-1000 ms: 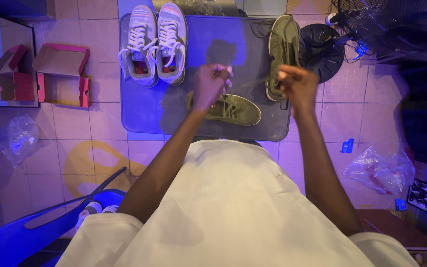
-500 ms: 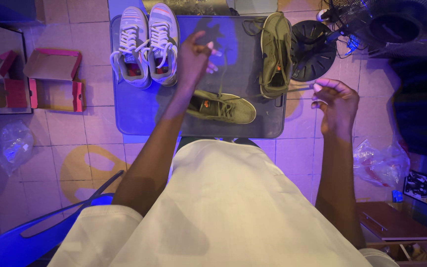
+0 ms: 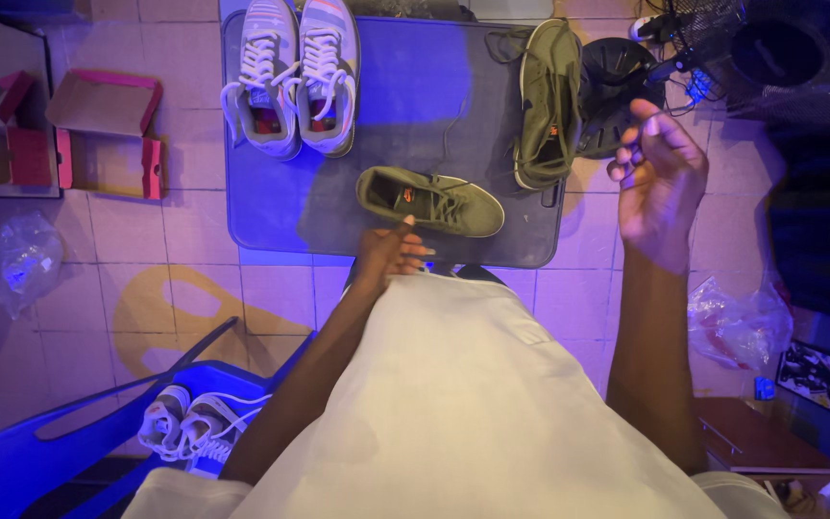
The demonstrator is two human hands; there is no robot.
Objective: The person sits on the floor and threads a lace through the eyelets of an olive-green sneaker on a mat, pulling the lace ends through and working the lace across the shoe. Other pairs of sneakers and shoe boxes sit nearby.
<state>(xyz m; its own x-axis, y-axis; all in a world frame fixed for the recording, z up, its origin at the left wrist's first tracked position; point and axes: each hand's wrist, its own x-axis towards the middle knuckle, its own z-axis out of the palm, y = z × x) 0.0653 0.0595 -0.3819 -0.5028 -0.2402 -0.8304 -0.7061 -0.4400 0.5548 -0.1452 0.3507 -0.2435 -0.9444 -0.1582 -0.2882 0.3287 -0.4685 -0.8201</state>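
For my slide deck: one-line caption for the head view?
Left hand beside an olive shoe on a mat; right hand raised near its mate.

Olive shoe [image 3: 431,200] matt suede; mat [image 3: 271,216] smooth.

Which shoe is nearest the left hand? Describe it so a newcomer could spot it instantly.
Find the dark rectangular mat on the tiled floor. Near its front edge, just beyond the left hand, lies an olive-green lace-up shoe on its side, across the mat. Unlike the other olive shoe standing lengthwise at the right edge and the pale sneaker pair at the back, it lies alone mid-mat.
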